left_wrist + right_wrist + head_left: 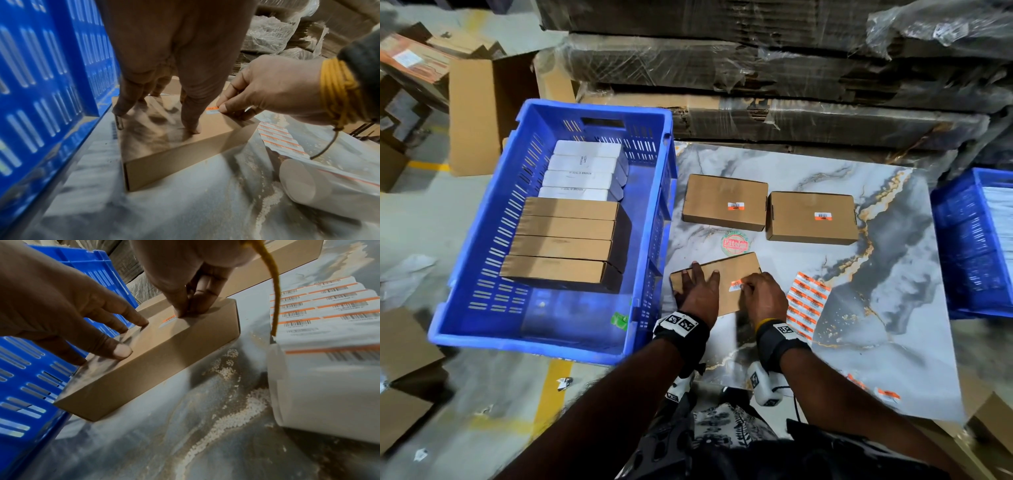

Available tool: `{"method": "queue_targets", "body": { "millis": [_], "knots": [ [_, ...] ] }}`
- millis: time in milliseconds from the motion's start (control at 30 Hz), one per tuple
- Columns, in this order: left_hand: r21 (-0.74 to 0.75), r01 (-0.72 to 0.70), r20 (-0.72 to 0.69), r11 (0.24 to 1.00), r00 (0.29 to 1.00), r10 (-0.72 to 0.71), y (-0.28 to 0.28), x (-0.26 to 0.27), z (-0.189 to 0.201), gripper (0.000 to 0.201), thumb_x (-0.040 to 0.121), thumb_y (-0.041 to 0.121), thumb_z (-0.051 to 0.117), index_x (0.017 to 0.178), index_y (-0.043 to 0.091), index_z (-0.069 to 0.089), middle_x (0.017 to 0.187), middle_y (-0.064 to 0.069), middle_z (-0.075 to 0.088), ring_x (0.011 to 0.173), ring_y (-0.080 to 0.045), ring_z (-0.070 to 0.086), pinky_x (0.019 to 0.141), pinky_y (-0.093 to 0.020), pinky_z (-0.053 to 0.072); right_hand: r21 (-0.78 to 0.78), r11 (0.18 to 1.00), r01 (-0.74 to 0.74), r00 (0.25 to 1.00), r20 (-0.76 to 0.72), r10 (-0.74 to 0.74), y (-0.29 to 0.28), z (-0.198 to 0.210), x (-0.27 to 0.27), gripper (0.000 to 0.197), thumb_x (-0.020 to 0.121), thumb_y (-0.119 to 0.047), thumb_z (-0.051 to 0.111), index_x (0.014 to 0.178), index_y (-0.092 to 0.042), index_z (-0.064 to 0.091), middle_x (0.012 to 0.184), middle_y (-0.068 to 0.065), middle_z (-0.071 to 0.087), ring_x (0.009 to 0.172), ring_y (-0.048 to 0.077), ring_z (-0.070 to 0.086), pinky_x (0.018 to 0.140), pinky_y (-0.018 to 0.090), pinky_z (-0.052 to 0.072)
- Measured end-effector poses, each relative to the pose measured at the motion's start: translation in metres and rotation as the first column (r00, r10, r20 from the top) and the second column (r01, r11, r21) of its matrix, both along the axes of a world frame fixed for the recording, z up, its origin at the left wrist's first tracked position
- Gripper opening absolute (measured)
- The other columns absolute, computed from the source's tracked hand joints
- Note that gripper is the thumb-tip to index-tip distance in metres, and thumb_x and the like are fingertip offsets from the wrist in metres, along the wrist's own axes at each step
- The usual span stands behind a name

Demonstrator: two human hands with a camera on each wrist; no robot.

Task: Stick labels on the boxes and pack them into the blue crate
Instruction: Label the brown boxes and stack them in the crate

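Observation:
A flat brown cardboard box [739, 269] [174, 146] [164, 353] lies on the marble-patterned board, right beside the blue crate [599, 109] [41, 81] [24, 386]. My left hand [700, 287] [164, 56] [51, 305] rests on the box top with straight, spread fingers. My right hand [760, 294] [267, 87] [195, 280] pinches an orange-and-white label [736, 285] [211, 110] [168, 321] at its right edge, the label lying on the box top. The crate holds a row of white boxes behind a row of brown boxes.
Two brown boxes [724, 202] [811, 217], each bearing a label, lie further back on the board. A label sheet [808, 301] [329, 305] unrolls from a white roll [308, 186] [318, 386] just right of my right hand. Another blue crate [976, 240] stands at the right; wrapped cardboard stacks behind.

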State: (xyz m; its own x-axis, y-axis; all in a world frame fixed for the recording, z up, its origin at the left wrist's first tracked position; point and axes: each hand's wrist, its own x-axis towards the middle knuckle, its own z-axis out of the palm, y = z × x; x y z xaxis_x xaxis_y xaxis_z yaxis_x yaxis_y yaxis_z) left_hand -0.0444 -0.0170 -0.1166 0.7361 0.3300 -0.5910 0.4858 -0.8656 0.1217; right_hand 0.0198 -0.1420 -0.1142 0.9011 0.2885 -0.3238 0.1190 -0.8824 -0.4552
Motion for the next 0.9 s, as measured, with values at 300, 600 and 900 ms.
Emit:
{"method": "queue_targets", "body": {
  "millis": [300, 600, 900],
  "knots": [
    [-0.019, -0.021, 0.018, 1.000, 1.000, 0.021, -0.001, 0.000, 0.002, 0.068, 0.098, 0.013, 0.050, 0.153, 0.031, 0.014, 0.160, -0.016, -0.007, 0.147, -0.043, 0.002, 0.109, -0.062, 0.032, -0.139, 0.990, 0.028, 0.999, -0.035, -0.033, 0.013, 0.004, 0.015, 0.025, 0.094, -0.029, 0.052, 0.104, -0.015, 0.070, 0.114, 0.012, 0.062, 0.102, 0.033, 0.062, 0.084, 0.035, 0.050],
    [-0.027, -0.024, 0.029, 0.999, 0.999, 0.025, -0.001, 0.000, 0.002, 0.069, 0.098, 0.011, 0.050, 0.153, 0.030, 0.015, 0.160, -0.016, -0.007, 0.147, -0.043, 0.002, 0.109, -0.061, 0.032, -0.130, 0.985, -0.109, 0.993, -0.067, 0.101, 0.010, 0.001, 0.017, 0.027, 0.097, -0.029, 0.049, 0.110, -0.009, 0.060, 0.115, 0.015, 0.054, 0.102, 0.035, 0.059, 0.082, 0.036, 0.047],
    [-0.041, -0.033, 0.024, 0.999, 0.999, 0.034, -0.001, 0.000, 0.001, 0.069, 0.098, 0.011, 0.049, 0.154, 0.030, 0.013, 0.160, -0.016, -0.009, 0.148, -0.043, 0.000, 0.111, -0.063, 0.028, 0.191, 0.981, 0.011, 1.000, -0.025, -0.006, -0.014, -0.010, 0.011, 0.021, 0.093, -0.010, 0.057, 0.112, -0.009, 0.065, 0.112, 0.013, 0.065, 0.104, 0.028, 0.060, 0.090, 0.028, 0.044]
  ]
}}
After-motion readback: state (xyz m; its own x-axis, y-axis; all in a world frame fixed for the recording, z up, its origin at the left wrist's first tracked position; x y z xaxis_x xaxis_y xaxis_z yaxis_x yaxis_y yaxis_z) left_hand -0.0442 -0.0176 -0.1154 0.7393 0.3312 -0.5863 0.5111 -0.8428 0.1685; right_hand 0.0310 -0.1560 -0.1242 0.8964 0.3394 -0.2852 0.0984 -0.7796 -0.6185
